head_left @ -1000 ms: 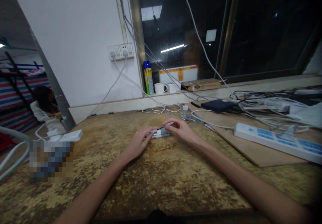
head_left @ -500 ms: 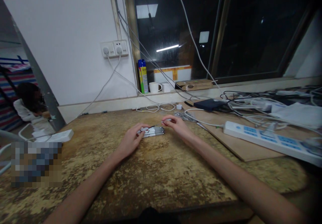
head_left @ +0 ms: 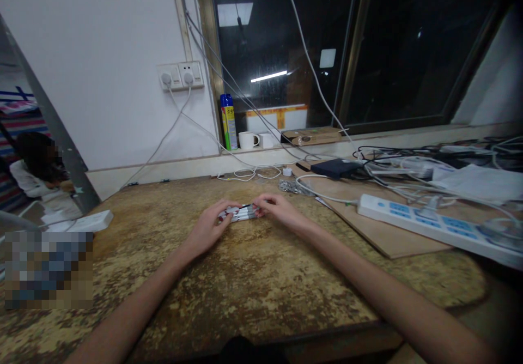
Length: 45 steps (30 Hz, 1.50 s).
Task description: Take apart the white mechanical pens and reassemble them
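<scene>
Several white-and-grey pens [head_left: 244, 217] lie side by side in a row on the worn table. At their left end, my left hand [head_left: 207, 226] is closed, thumb and fingers gripping a pen [head_left: 232, 210] above the row. A thin dark part [head_left: 245, 206] sticks out of that pen towards the right. My right hand [head_left: 274, 210] is closed in a pinch at the pen's dark end, over the right ends of the row. Its fingertips hide what they hold, if anything.
A white power strip [head_left: 417, 219] lies on a brown board [head_left: 384, 238] at right, near tangled cables. Behind are a clear plastic bag [head_left: 292, 187], a mug [head_left: 248, 140] and a spray can [head_left: 229, 124]. A person [head_left: 38, 173] sits far left.
My right hand has moved left and slightly down, from apart to the dark end of the pen in my left hand. My left hand keeps its grip. The view has shifted slightly.
</scene>
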Each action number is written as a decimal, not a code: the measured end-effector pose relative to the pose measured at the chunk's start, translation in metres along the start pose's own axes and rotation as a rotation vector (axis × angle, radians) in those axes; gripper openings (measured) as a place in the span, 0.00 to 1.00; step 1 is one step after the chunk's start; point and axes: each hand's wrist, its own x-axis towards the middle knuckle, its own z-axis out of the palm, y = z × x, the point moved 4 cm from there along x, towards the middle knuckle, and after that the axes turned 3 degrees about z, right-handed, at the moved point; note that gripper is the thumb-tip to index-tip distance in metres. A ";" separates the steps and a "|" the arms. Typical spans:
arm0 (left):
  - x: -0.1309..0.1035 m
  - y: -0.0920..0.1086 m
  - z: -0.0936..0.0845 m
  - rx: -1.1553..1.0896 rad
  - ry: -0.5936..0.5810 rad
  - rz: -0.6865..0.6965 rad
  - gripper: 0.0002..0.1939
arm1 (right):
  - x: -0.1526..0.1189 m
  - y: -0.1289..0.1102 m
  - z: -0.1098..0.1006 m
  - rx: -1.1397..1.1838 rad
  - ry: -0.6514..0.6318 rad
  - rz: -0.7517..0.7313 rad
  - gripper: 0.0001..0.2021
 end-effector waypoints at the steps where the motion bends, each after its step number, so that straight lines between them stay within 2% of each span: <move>1: 0.000 0.000 0.000 -0.007 0.005 0.004 0.16 | 0.000 0.000 0.000 0.028 -0.002 0.012 0.16; 4: 0.000 -0.003 -0.001 -0.022 0.029 -0.010 0.18 | 0.000 -0.001 -0.002 0.106 0.023 0.033 0.17; 8: 0.000 -0.017 -0.005 0.005 0.095 -0.096 0.17 | 0.003 0.002 -0.014 0.123 0.113 0.049 0.17; 13: -0.002 -0.030 -0.014 0.082 0.182 -0.174 0.14 | 0.006 0.004 -0.031 0.038 0.221 -0.035 0.18; 21: -0.003 -0.034 -0.011 0.087 0.152 -0.161 0.14 | 0.003 -0.006 -0.033 -0.130 0.310 -0.165 0.17; 33: -0.003 -0.035 -0.009 0.093 0.138 -0.139 0.15 | 0.001 -0.012 -0.031 -0.142 0.322 -0.205 0.16; 45: -0.002 -0.034 -0.009 0.106 0.115 -0.144 0.15 | -0.002 -0.020 -0.029 -0.152 0.341 -0.183 0.14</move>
